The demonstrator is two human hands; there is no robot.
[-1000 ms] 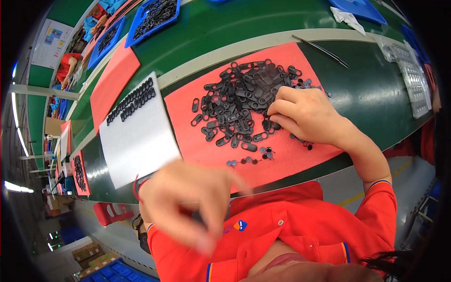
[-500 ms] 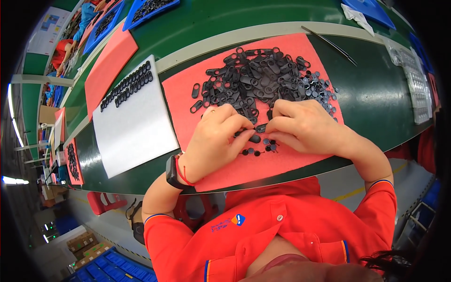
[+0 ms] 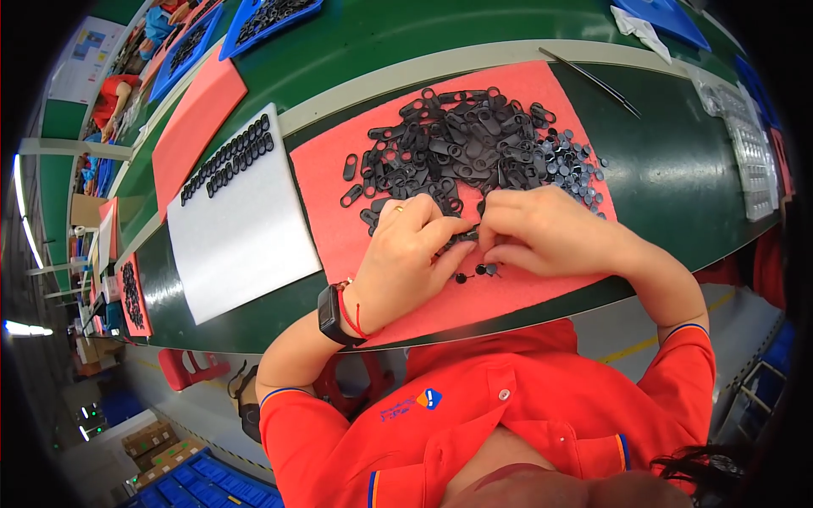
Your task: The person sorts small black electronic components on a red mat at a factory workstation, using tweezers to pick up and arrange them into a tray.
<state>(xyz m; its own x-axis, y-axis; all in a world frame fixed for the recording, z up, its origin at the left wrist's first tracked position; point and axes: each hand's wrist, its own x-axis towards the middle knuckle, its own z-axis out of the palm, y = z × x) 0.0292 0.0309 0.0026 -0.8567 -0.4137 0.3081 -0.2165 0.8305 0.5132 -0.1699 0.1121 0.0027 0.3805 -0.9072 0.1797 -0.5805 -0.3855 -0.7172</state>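
Over the near half of a pink foam mat (image 3: 389, 322), my two hands meet fingertip to fingertip. Between the bent fingers of my left hand (image 3: 406, 254) is a black oblong part (image 3: 461, 240), mostly covered by the fingers. My right hand (image 3: 559, 233) pinches against the same spot; whatever is in its fingertips is hidden. Just below them lie a few small round black pieces (image 3: 461, 278). Beyond my hands spreads a heap of black oblong parts with ring-shaped ends (image 3: 461, 140), and small shiny grey discs (image 3: 572, 165) lie to its right.
To the left, a white foam sheet (image 3: 246, 254) carries rows of black parts (image 3: 241, 152). Tweezers (image 3: 593, 83) rest at the far right of the mat. Clear plastic trays (image 3: 745, 152) stand at the right edge, blue trays (image 3: 271, 19) at the back.
My left hand has shifted slightly right, closer to my right hand. Its fingers now cover more of the black part, and fewer small round pieces show below.
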